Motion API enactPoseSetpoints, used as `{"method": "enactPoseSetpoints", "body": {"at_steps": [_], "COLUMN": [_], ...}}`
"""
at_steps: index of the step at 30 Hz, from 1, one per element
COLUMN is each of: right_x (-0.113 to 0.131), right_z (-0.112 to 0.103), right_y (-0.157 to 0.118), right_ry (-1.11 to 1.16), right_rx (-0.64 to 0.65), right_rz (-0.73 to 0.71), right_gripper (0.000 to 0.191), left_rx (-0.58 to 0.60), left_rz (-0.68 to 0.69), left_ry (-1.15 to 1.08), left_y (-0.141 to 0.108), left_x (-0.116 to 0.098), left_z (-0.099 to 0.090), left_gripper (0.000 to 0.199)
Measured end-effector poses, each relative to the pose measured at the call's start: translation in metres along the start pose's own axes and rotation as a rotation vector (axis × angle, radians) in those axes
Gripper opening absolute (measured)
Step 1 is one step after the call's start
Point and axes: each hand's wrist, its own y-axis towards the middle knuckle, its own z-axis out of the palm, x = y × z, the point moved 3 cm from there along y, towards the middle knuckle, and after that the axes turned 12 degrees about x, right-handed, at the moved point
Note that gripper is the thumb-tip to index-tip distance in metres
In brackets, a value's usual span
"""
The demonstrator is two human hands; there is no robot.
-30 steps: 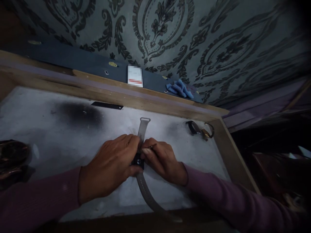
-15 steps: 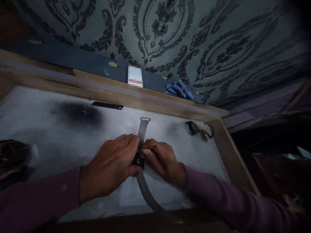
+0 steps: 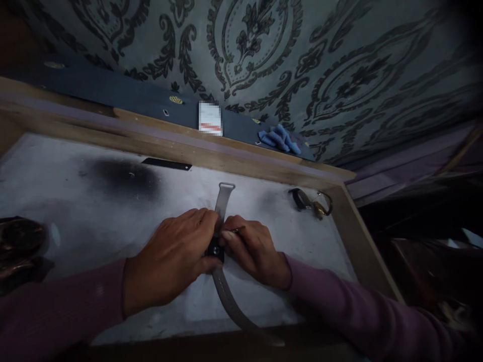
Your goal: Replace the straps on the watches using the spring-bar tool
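Note:
A watch with a dark case and a long grey strap lies over the white surface, its short looped strap end pointing away from me. My left hand grips the case from the left, thumb at its near side and fingers at its far side. At the case's right edge, my right hand is closed in a pinch, its fingertips against the watch. Something thin and dark shows between those fingers, too small to name.
A wooden rim borders the white surface. A dark blade-like strip lies at the back. Two watches sit at the right. Dark objects are at the left. A blue cloth and white packet lie beyond the rim.
The looped end of the strap has shifted very slightly to the right. Both hands stay in place on the watch.

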Motion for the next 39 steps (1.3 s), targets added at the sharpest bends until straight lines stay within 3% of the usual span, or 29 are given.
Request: {"method": "enactPoseSetpoints", "body": {"at_steps": [14, 20, 39], "right_x": [-0.0003, -0.0016, -0.0006], "right_z": [0.0016, 0.0017, 0.0016], "right_y": [-0.0006, -0.0022, -0.0015], "right_ry": [0.008, 0.012, 0.019], "right_rx": [-0.004, 0.008, -0.005], "right_rz": [-0.052, 0.043, 0.032], "right_gripper": [0.018, 0.018, 0.016], "left_rx": [-0.008, -0.015, -0.007], "left_rz": [-0.021, -0.005, -0.008], "left_ry": [-0.004, -0.023, -0.006], "left_y": [-0.0002, -0.0002, 0.0005], "left_x": [-0.0008, -0.0028, -0.0023], "left_z": [-0.0008, -0.0021, -0.0023], "left_gripper": [0.027, 0.024, 0.025]}}
